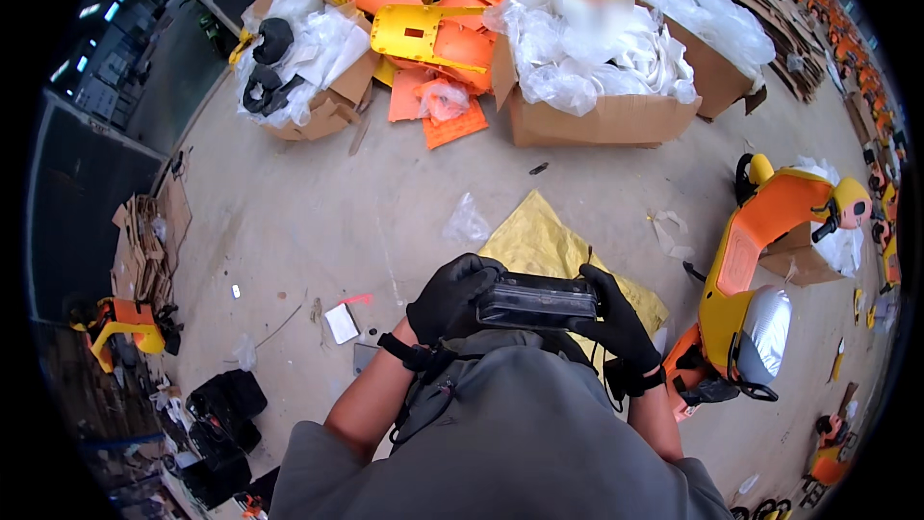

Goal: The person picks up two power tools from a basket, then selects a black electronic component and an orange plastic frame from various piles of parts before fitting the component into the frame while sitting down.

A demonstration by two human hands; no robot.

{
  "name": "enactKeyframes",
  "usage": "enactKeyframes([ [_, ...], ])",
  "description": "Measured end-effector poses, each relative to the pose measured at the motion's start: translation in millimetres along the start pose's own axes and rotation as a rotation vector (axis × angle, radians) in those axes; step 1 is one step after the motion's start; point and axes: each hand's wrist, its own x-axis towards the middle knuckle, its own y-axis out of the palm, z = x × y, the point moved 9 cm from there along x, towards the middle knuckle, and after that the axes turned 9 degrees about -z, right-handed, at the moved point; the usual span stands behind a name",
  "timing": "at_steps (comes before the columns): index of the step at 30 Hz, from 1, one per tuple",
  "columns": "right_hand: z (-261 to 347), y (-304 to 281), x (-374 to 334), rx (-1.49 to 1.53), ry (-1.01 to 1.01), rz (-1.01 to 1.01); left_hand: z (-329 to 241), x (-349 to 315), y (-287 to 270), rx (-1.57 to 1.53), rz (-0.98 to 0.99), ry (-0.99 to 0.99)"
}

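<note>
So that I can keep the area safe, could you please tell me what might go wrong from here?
The black case might slip, as the gloved left hand and right hand hold it only by its two ends.
The creased yellow sheet on the floor could slide or catch a foot.
The small white box on the floor to the left might be stepped on.

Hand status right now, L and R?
Left hand: closed on the left end of the dark, boxy case.
Right hand: closed on the right end of the same case.
</note>
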Motion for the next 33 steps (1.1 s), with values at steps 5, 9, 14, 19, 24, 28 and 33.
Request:
enactKeyframes([
  [5, -3.5, -16.4, 47.7, 0.144, -0.001, 0.081, -27.0, 13.4, 20.8, -0.048, 0.001, 0.037],
  [9, -17.3, -20.9, 76.7, 0.231, 0.069, 0.059, -43.4, 36.8, 35.6, -0.009, 0.200, 0.075],
  [14, -30.6, -31.6, 119.0, 0.171, 0.157, 0.034, -41.6, 98.8, 18.4, 0.214, 0.112, 0.072],
  [19, -25.1, -48.2, 193.7, 0.155, 0.176, -0.024, -60.2, 188.3, 4.6, 0.313, 0.195, 0.164],
  [24, 9.3, -47.2, 312.0, 0.087, 0.147, -0.044, -106.5, 277.6, -25.1, 0.376, 0.225, 0.011],
  [28, 40.3, -26.8, 409.0, 0.089, 0.214, 0.055, -158.8, 326.2, -59.7, 0.311, 0.296, -0.049],
  [33, 80.6, 10.6, 505.4, 0.169, 0.205, 0.129, -223.9, 359.3, -120.0, 0.183, 0.116, -0.021],
])
